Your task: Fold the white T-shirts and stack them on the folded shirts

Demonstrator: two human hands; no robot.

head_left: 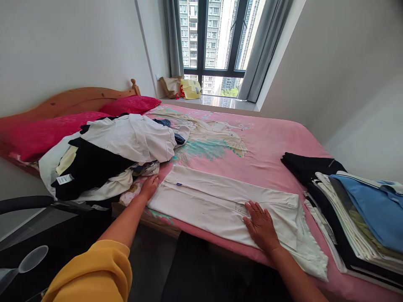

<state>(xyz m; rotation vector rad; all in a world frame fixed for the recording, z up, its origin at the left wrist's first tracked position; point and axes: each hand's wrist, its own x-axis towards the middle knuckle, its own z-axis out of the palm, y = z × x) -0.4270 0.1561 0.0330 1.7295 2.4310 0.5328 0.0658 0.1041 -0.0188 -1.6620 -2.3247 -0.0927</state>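
**On the bed's near edge, a white garment under the right hand**

The palm lies flat, fingers slightly spread; I cannot tell whether the left hand, by the other end, pinches cloth. A tug might slide the garment off the edge; the loose heap might slump onto it. Writing on the tag and yellow bag is unreadable.

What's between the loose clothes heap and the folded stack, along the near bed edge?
Head view: a white garment laid out lengthwise on the pink bedding. Right hand rests on it; left hand is at its left end.
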